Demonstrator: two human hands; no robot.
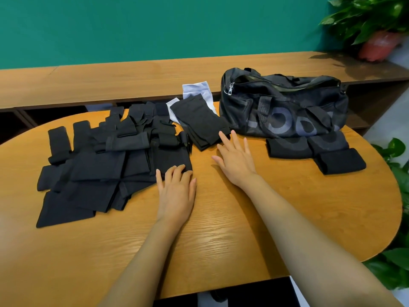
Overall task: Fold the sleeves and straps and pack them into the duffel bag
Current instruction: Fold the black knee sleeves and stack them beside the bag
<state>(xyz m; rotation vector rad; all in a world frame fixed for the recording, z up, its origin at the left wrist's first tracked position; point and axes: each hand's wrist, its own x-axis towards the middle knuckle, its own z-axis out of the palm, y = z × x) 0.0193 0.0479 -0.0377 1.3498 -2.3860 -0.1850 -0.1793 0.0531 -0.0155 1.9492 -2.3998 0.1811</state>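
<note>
Left hand, fingers together, rests on the near corner of the unfolded sleeves, right hand fingers spread near a folded stack; folded pieces beside the open duffel bag, none visibly packed: early stage.

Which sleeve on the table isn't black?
The pale sleeve at the far edge, under the black stack beside the duffel bag; every other is black.

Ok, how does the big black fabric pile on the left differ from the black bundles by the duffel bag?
The black fabric pile holds many overlapping, mostly flat pieces; the black bundles number three, compactly folded. The left hand touches the pile; no hand touches the bundles. Both lie on the wooden table.
</note>
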